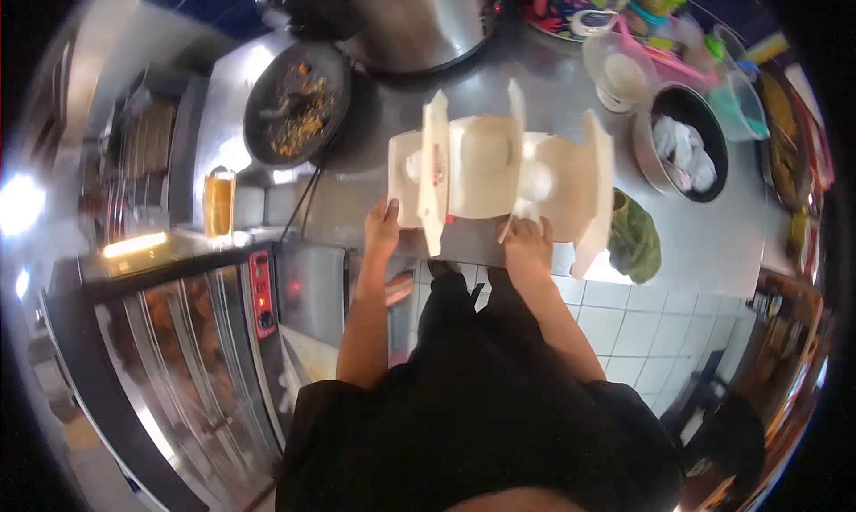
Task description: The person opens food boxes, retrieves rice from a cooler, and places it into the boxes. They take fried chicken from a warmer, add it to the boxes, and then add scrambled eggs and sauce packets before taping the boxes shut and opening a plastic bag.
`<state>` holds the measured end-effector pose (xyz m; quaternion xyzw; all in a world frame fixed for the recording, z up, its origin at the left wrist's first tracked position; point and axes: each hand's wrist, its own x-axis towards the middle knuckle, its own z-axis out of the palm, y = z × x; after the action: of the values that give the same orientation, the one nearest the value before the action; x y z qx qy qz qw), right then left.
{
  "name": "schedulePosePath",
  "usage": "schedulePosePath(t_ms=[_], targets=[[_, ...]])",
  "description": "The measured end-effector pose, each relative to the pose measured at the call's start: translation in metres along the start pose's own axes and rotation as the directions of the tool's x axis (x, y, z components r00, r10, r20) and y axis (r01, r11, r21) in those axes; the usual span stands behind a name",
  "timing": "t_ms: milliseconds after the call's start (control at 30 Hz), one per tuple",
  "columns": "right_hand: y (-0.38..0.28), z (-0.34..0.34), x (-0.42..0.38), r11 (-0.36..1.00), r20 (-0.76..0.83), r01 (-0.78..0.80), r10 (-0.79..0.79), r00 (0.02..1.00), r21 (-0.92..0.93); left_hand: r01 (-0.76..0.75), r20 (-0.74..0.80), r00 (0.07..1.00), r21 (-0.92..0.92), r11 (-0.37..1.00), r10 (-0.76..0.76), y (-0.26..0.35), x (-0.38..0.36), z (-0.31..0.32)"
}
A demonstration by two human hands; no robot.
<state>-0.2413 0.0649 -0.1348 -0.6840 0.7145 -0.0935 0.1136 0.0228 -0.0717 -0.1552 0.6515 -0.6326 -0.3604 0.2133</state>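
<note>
Several cream cardboard takeaway boxes stand side by side on the steel counter, lids raised. My left hand (382, 227) grips the near left corner of the left takeaway box (406, 177), thumb at its edge. At the near edge of the right takeaway box (563, 186), my right hand (529, 246) has its fingers curled onto the cardboard. Between them sits the middle takeaway box (481, 169), its inside pale and plain. A small round white thing (536, 182) lies in the right box, and another white thing (414, 166) shows partly in the left one, behind a lid.
A dark pan (299, 103) with food bits is at the back left, beside a large steel pot (415, 26). To the right are a crumpled green cloth (635, 237) and a pot (655, 160) holding white bundles. A glass-fronted cabinet (178, 351) stands at left.
</note>
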Motion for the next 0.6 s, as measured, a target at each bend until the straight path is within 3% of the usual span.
schedulePosePath(t_ms=[33,100,167,200,233,267,300,333,367,400,433,467,533,567,600], targets=[[0.008,0.001,0.007,1.0,0.038,-0.009,0.009,0.999,-0.021,-0.045,-0.102,0.993,0.063,0.997,0.052,-0.012,0.001,0.009],[0.018,0.002,0.006,0.998,0.107,0.041,-0.036,0.994,-0.042,0.069,-0.15,0.983,-0.229,0.971,-0.105,-0.018,-0.004,0.022],[0.029,-0.001,0.009,0.984,0.067,0.053,-0.042,0.997,-0.17,0.015,-0.172,0.984,-0.136,0.991,-0.038,-0.012,-0.006,0.024],[0.034,0.003,0.005,0.973,0.005,0.062,-0.062,0.998,-0.221,0.032,-0.231,0.969,-0.221,0.975,-0.085,0.002,-0.011,0.026],[0.037,0.008,-0.003,0.962,-0.059,0.073,-0.092,0.994,-0.264,0.088,-0.185,0.966,-0.424,0.901,-0.181,0.005,-0.014,0.028],[0.034,0.003,-0.014,0.943,0.02,0.091,-0.089,0.996,-0.319,-0.027,-0.269,0.962,-0.249,0.968,-0.042,0.021,-0.027,0.014],[0.039,0.01,-0.023,0.992,-0.024,0.074,-0.077,0.997,-0.106,0.042,-0.257,0.96,-0.27,0.962,-0.114,0.013,-0.038,0.012],[0.021,-0.02,-0.03,0.984,0.217,0.069,-0.032,0.976,-0.167,-0.112,-0.404,0.914,-0.18,0.977,0.031,0.003,-0.058,0.013],[0.005,-0.03,-0.038,0.988,0.238,0.047,-0.012,0.971,-0.146,-0.073,-0.371,0.928,-0.22,0.973,-0.014,-0.002,-0.086,0.006],[-0.005,-0.03,-0.054,0.917,0.089,0.186,-0.165,0.982,-0.352,-0.025,-0.33,0.943,-0.23,0.973,-0.054,-0.012,-0.112,-0.001],[-0.017,-0.026,-0.067,0.926,-0.041,0.225,-0.249,0.968,-0.303,0.019,-0.278,0.956,-0.25,0.968,-0.091,-0.024,-0.141,-0.011],[-0.029,-0.024,-0.078,0.907,-0.021,0.313,-0.332,0.943,-0.283,0.061,-0.343,0.928,-0.253,0.966,-0.148,-0.037,-0.179,-0.02],[-0.06,-0.02,-0.092,0.942,0.151,0.326,-0.311,0.938,-0.086,0.145,-0.318,0.901,-0.417,0.897,-0.294,-0.069,-0.248,-0.042],[-0.077,-0.013,-0.082,0.887,0.285,0.403,-0.456,0.844,0.225,0.175,-0.492,0.786,-0.404,0.898,-0.375,-0.098,-0.277,-0.055],[-0.109,-0.008,-0.092,0.815,0.233,0.435,-0.541,0.808,0.382,0.203,-0.636,0.641,-0.398,0.894,-0.429,-0.135,-0.31,-0.063]])
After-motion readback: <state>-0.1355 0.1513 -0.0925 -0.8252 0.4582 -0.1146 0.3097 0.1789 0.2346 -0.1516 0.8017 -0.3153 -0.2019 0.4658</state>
